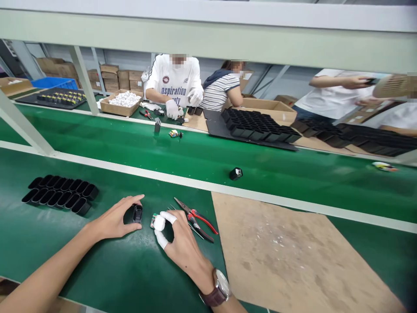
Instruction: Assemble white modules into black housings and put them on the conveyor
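My left hand (115,218) has its thumb and fingers curved round a small black plastic case (138,214), just above the green bench. To its right, my right hand (182,238) wears white finger covers on thumb and index finger. Between those fingertips it pinches a small white block (159,223) with a green circuit board (153,220) on its left side. The two pieces are a short gap apart. Just beyond my right hand lie red-and-black pliers (197,220), with a thin metal tool partly hidden by the hand.
Two rows of black cases (60,193) stand at left. A stained cardboard sheet (293,252) lies at right. Beyond a pale rail, the green belt (195,158) carries a black case (236,173) and small parts. Co-workers sit opposite by black trays (260,126). A beam crosses overhead.
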Tool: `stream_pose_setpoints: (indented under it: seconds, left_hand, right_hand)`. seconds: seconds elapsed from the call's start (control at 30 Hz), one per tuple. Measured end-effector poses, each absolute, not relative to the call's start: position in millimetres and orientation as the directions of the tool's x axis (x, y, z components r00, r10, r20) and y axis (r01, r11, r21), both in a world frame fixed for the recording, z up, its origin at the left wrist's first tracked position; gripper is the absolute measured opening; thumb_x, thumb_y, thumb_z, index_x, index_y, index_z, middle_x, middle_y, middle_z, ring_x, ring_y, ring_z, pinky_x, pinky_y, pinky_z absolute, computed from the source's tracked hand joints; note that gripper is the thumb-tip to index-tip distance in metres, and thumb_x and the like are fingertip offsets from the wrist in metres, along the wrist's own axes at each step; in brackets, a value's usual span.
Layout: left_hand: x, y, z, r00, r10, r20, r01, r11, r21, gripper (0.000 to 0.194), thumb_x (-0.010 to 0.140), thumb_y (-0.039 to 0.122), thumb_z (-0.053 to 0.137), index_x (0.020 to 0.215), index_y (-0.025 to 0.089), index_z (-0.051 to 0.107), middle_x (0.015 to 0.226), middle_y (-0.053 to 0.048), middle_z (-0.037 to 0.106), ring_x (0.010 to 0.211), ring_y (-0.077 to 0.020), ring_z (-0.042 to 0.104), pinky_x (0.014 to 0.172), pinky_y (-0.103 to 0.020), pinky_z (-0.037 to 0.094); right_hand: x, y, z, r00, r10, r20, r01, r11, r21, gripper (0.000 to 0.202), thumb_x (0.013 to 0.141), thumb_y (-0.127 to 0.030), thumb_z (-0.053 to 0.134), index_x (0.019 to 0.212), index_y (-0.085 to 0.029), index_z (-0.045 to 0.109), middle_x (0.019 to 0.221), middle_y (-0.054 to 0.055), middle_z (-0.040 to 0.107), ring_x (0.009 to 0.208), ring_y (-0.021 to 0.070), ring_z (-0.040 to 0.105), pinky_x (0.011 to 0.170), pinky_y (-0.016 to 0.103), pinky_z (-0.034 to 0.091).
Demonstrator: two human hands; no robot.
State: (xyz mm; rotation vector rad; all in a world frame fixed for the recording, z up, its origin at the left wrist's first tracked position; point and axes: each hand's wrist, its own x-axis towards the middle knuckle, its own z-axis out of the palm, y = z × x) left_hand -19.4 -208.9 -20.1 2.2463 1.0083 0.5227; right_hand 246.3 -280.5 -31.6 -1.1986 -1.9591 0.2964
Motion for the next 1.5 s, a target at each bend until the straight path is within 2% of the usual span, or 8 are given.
stream_pose_setpoints:
  seconds: [0.17,0.3,0.53,0.7,0.87,1.03,1.3,1.5]
  left_hand:
    - [-3.4,-219.2,-16.4,0.657,0.683,0.319,0.402,-0.675,0.619,0.096,0.082,0.051,0.089,0.161,0.032,0.037,0.155,-0.016,0.053,0.147,-0.0392,0.047,0.121,-0.059,0.042]
    - [4.2,-226.3,-12.6,0.680,0.611,0.406,0.392,-0.771,0.502,0.082,0.090,0.047,0.083,0.159,0.031,0.040,0.146,-0.015,0.061,0.148,-0.0396,0.045,0.120,-0.060,0.040]
    - [5.3,-226.3,-22.7,0.699,0.589,0.407,0.523,-0.808,0.272,0.058,0.096,0.046,0.076,0.144,0.022,0.056,0.146,-0.017,0.061,0.146,-0.0409,0.046,0.114,-0.059,0.042]
    - [15.6,-230.7,-26.6,0.698,0.586,0.410,0.570,-0.802,0.177,0.036,0.101,0.042,0.070,0.126,0.016,0.065,0.143,-0.021,0.061,0.143,-0.0427,0.047,0.108,-0.061,0.044]
    - [21.0,-234.3,-27.9,0.698,0.580,0.420,0.554,-0.809,0.196,0.020,0.105,0.032,0.063,0.118,0.017,0.070,0.140,-0.019,0.063,0.143,-0.0406,0.047,0.107,-0.058,0.045]
    - [21.5,-233.8,-32.6,0.687,0.580,0.438,0.528,-0.813,0.246,0.020,0.104,0.029,0.064,0.119,0.017,0.070,0.139,-0.018,0.063,0.142,-0.0398,0.048,0.108,-0.057,0.045]
    - [21.6,-233.6,-34.6,0.703,0.586,0.402,0.525,-0.810,0.262,0.020,0.105,0.029,0.062,0.121,0.018,0.068,0.140,-0.018,0.061,0.142,-0.0392,0.047,0.107,-0.056,0.046]
    - [21.4,-233.0,-35.9,0.695,0.588,0.414,0.521,-0.808,0.274,0.021,0.105,0.029,0.063,0.123,0.018,0.068,0.140,-0.018,0.061,0.141,-0.0391,0.048,0.108,-0.056,0.047]
  right_hand:
    - [240.4,-285.8,-22.8,-0.198,0.800,0.566,0.569,0.564,-0.598,0.045,0.100,-0.014,0.060,0.141,-0.023,0.046,0.120,0.010,0.063,0.113,0.0265,0.061,0.096,0.049,0.058]
    - [242.4,-286.4,-22.3,-0.296,0.786,0.542,0.569,0.601,-0.561,0.051,0.101,-0.012,0.058,0.148,-0.021,0.041,0.125,0.012,0.063,0.116,0.0261,0.058,0.099,0.047,0.056]
    - [250.6,-281.8,-37.5,-0.437,0.789,0.432,0.736,0.590,-0.333,0.045,0.102,-0.012,0.054,0.147,-0.011,0.049,0.132,0.016,0.067,0.119,0.0307,0.060,0.101,0.050,0.058]
    - [247.7,-290.3,-48.5,-0.437,0.815,0.381,0.847,0.516,-0.130,0.036,0.101,-0.012,0.054,0.136,-0.009,0.063,0.158,0.020,0.051,0.132,0.0378,0.056,0.104,0.054,0.056]
    - [247.5,-292.8,-47.6,-0.471,0.823,0.317,0.852,0.517,-0.078,0.044,0.104,-0.015,0.053,0.148,-0.009,0.056,0.159,0.019,0.051,0.129,0.0369,0.059,0.098,0.051,0.059]
    - [248.5,-292.9,-44.8,-0.479,0.805,0.349,0.843,0.533,-0.074,0.044,0.106,-0.024,0.055,0.145,-0.004,0.057,0.156,0.023,0.053,0.129,0.0373,0.060,0.101,0.052,0.058]
    - [241.8,-303.8,-45.4,-0.519,0.779,0.351,0.841,0.538,0.048,0.045,0.106,-0.025,0.053,0.143,0.001,0.056,0.157,0.032,0.047,0.127,0.0405,0.064,0.095,0.051,0.062]
    - [243.6,-300.9,-47.2,-0.488,0.803,0.341,0.841,0.538,-0.064,0.047,0.106,-0.026,0.056,0.149,-0.008,0.053,0.156,0.027,0.051,0.128,0.0394,0.064,0.094,0.053,0.063]
